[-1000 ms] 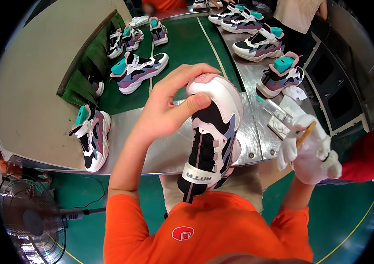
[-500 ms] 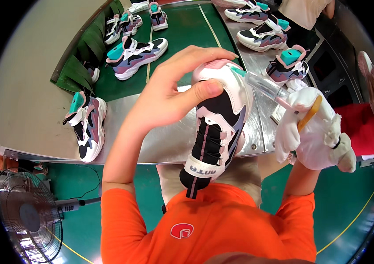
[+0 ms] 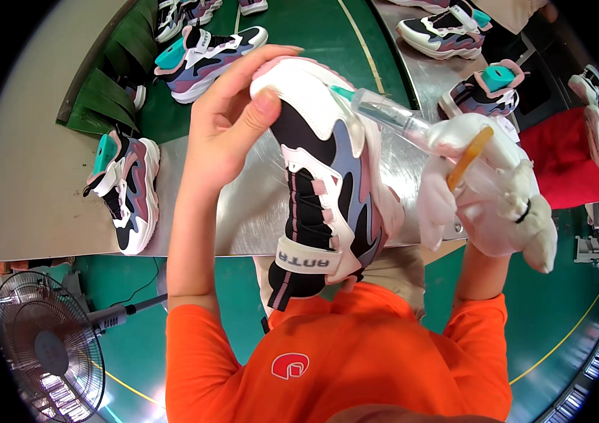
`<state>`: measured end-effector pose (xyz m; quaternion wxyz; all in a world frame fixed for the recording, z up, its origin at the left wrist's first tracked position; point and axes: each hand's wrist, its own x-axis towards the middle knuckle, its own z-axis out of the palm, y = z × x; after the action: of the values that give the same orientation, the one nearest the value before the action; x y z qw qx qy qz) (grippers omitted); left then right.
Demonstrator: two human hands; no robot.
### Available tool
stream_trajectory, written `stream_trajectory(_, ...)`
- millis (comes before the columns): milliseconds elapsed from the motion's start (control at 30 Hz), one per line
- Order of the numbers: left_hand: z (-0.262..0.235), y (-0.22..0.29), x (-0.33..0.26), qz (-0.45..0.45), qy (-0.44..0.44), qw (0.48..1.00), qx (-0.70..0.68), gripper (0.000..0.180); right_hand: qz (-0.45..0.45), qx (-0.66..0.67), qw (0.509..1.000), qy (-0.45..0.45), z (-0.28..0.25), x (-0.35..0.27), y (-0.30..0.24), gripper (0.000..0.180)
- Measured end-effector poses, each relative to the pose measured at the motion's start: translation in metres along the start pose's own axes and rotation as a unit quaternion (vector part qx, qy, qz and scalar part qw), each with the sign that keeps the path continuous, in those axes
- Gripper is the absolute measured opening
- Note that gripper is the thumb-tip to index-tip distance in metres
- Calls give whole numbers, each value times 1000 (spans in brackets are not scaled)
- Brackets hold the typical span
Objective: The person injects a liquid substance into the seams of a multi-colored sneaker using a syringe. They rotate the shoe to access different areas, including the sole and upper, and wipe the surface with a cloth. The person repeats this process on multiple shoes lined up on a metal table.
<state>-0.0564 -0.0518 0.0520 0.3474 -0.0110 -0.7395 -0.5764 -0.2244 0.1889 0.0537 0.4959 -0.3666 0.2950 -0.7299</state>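
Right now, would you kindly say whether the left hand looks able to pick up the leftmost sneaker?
Probably not: the left hand has its grip on the held sneaker at the toe, though nothing visible blocks the way to the leftmost sneaker.

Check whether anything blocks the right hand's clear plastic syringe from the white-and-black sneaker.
Nothing visible does: the syringe has its green tip at the sneaker; the left hand grips the toe's left side.

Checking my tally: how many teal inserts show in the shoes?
4: upper-left insert, over the green belt; far-left insert; top-right insert; right-side insert, below that. The held shoe shows none; others may be hidden or cut off.
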Motion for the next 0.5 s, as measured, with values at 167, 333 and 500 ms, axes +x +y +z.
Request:
stream_trajectory(167, 3, -23, -9, -56, 66, 996, -10, 55, 34, 25, 999, 22, -14, 0, 15, 88)
stream_trajectory(333, -1, -43, -21, -99, 107, 987, -73, 54, 54, 46, 997, 37, -20, 1, 37, 88)
stream_trajectory(500, 6, -51, -23, -124, 114, 981, -90, 52, 64, 92, 993, 39, -31, -20, 34, 87)
